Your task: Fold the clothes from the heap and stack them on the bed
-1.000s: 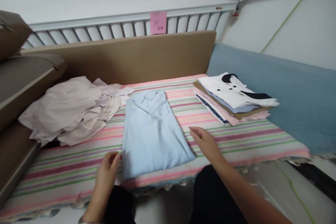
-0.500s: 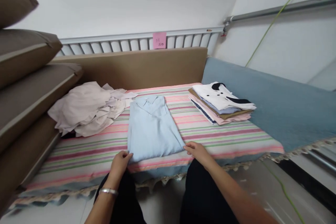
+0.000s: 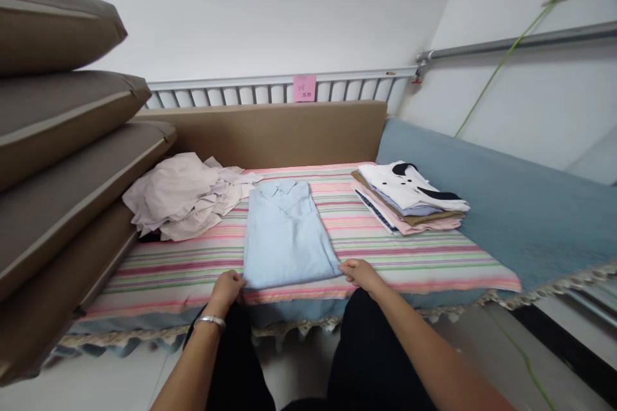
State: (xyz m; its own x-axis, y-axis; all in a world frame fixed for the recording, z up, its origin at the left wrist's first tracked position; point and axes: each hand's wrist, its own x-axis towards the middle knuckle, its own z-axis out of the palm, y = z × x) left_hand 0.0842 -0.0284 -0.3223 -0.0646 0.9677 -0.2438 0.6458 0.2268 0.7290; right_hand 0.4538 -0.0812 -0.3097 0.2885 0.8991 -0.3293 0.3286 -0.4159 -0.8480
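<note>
A light blue collared shirt lies folded into a long rectangle on the striped cloth, its collar pointing away from me. My left hand pinches the shirt's near left corner. At the near right corner, my right hand is closed on the hem between thumb and fingers. To the right sits a stack of folded clothes, topped by a white garment with black patches and dots. A heap of crumpled pale clothes lies to the left of the shirt.
Several big brown cushions are piled up at the left. A brown backrest runs behind the cloth, with a pink note on the white radiator above it. On the right lies a blue covered cushion, and a metal pipe crosses the wall.
The view has shifted, so most things appear farther right and slightly lower. Both hands keep hold of the shirt's near corners, and its near edge looks straighter.
</note>
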